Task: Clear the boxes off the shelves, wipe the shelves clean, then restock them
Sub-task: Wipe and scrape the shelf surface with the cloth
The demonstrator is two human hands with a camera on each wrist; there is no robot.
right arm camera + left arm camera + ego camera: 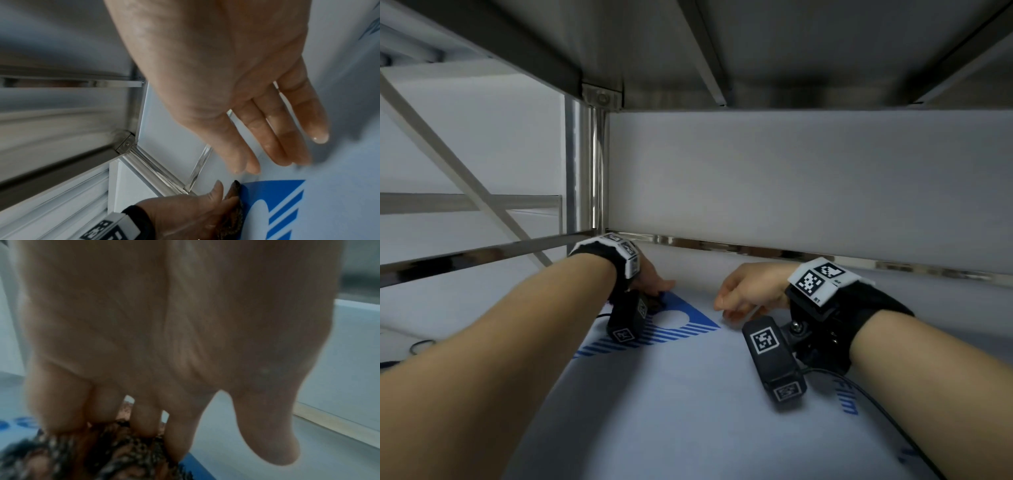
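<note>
The left hand point(652, 279) presses a dark cloth point(233, 209) with straight fingers onto the shelf point(688, 394) mid-frame; the right hand point(748, 289) hovers relaxed, empty. No boxes visible. Cloth may miss the back corner.

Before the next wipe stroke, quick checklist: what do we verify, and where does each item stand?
1. Cloth under left hand: ok, fingers press on it.
2. Cloth on the shelf: ok, it lies on the blue print near the back left corner.
3. Right hand out of the stroke: ok, fingers straight, holding nothing, beside the cloth.
4. Boxes off this shelf: ok in the part shown; the rest is out of view.
5. Wrist cable clear of the cloth: ok, it trails on the right.
6. Shelf already clean: cannot tell, no dirt or streaks can be made out.
</note>
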